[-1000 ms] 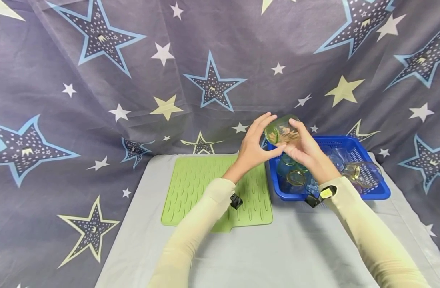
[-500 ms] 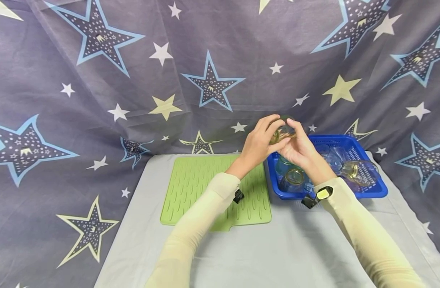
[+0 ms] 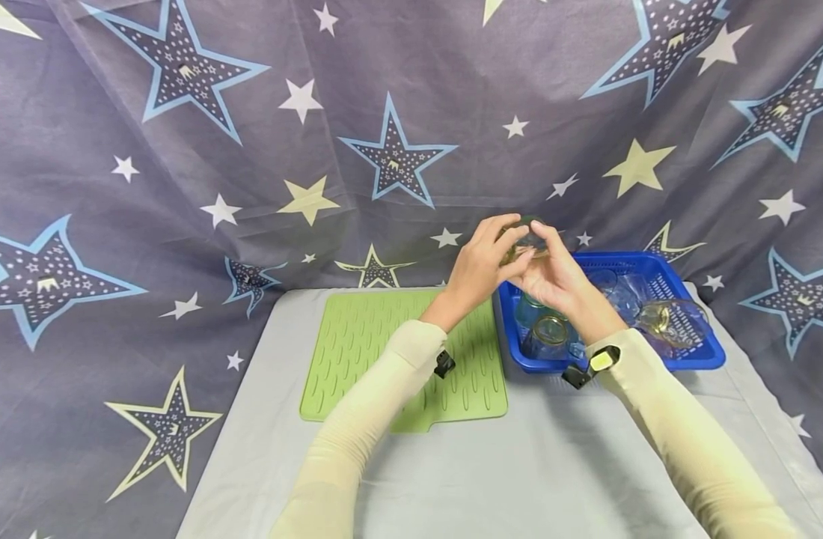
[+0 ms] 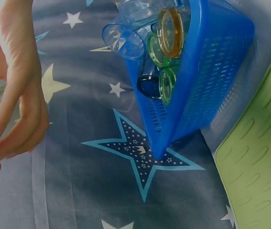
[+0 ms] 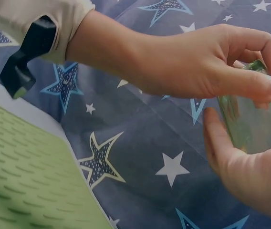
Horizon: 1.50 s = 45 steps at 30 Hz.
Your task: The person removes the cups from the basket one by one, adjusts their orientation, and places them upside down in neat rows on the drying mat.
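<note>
I watch the left hand [image 3: 475, 262] and right hand [image 3: 553, 278], fingers of both clamped round a greenish glass [image 5: 252, 126], held in the air near the blue basket [image 4: 216, 76] of other glasses [image 3: 548, 337].

You can read no lettering, brand or number in any view. The printed signs before you are picture marks on the dark backdrop cloth [image 3: 358, 75]: plain stars [image 3: 308, 201] in white and pale yellow, and larger outlined stars [image 3: 405, 155], several bearing a small crown emblem [image 3: 393, 165] at the centre. The yellow patch [image 3: 602, 361] at your right wrist may be a label, but it is too small to make out.
</note>
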Each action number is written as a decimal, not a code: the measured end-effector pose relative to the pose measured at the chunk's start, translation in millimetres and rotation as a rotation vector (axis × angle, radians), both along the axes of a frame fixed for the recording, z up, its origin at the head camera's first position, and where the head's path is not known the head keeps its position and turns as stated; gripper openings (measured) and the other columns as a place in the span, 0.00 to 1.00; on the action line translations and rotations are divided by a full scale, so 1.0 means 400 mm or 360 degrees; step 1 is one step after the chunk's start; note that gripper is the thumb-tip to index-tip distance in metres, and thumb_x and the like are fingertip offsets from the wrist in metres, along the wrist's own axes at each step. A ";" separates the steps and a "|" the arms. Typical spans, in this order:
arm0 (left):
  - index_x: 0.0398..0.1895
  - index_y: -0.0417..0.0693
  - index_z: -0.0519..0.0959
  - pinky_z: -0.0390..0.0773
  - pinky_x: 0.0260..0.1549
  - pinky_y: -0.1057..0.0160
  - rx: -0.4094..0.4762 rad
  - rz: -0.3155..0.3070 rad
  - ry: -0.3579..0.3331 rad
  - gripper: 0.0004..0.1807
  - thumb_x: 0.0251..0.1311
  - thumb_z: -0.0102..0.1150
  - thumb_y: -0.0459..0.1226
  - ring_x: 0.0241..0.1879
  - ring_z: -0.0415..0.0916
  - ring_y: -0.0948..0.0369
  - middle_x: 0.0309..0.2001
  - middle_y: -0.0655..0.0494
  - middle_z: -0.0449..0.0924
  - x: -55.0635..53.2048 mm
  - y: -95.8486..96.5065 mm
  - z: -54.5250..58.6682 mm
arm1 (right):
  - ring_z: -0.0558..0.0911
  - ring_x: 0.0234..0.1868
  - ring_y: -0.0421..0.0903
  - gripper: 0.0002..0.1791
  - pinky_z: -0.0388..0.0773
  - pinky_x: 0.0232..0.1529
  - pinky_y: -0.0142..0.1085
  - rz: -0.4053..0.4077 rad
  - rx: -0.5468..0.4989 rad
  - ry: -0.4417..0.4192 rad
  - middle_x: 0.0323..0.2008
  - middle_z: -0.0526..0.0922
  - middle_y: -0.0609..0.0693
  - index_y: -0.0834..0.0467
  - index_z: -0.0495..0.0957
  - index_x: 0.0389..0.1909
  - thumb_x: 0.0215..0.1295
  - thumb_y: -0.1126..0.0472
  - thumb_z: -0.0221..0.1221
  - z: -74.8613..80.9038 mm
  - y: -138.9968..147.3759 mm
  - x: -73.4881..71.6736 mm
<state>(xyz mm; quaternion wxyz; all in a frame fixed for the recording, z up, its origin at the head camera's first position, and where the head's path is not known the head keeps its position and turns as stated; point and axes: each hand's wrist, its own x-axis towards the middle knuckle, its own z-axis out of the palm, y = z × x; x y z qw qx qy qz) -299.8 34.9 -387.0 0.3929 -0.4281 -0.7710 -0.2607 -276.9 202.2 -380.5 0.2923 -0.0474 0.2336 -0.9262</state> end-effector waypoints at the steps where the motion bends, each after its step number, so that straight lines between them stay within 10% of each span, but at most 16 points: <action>1: 0.55 0.43 0.81 0.82 0.54 0.62 0.0002 0.0002 0.0005 0.17 0.67 0.64 0.42 0.62 0.75 0.52 0.60 0.46 0.78 -0.001 -0.002 0.001 | 0.83 0.42 0.45 0.24 0.82 0.51 0.38 0.0006 0.0042 0.0005 0.44 0.82 0.52 0.62 0.73 0.54 0.75 0.44 0.54 0.000 0.001 -0.001; 16: 0.51 0.44 0.83 0.83 0.49 0.60 -0.0029 0.0070 -0.0009 0.14 0.66 0.63 0.41 0.57 0.78 0.51 0.56 0.46 0.81 -0.013 -0.046 0.006 | 0.84 0.48 0.40 0.23 0.78 0.60 0.41 0.0001 0.1480 0.0613 0.45 0.84 0.41 0.49 0.71 0.60 0.79 0.39 0.44 0.045 0.049 -0.049; 27: 0.48 0.46 0.84 0.84 0.38 0.57 -0.0049 0.0205 -0.0112 0.13 0.65 0.63 0.42 0.47 0.83 0.54 0.49 0.50 0.84 -0.035 -0.115 -0.018 | 0.76 0.64 0.59 0.36 0.69 0.69 0.59 -0.0073 0.2381 0.1030 0.66 0.73 0.67 0.60 0.61 0.74 0.75 0.43 0.54 0.097 0.115 -0.063; 45: 0.45 0.47 0.84 0.83 0.33 0.56 -0.0303 0.0540 -0.0525 0.13 0.63 0.64 0.44 0.35 0.83 0.53 0.45 0.50 0.86 -0.103 -0.291 -0.085 | 0.78 0.57 0.68 0.31 0.75 0.54 0.64 -0.0036 0.3110 0.1752 0.56 0.76 0.74 0.67 0.71 0.64 0.68 0.51 0.63 0.064 0.219 -0.082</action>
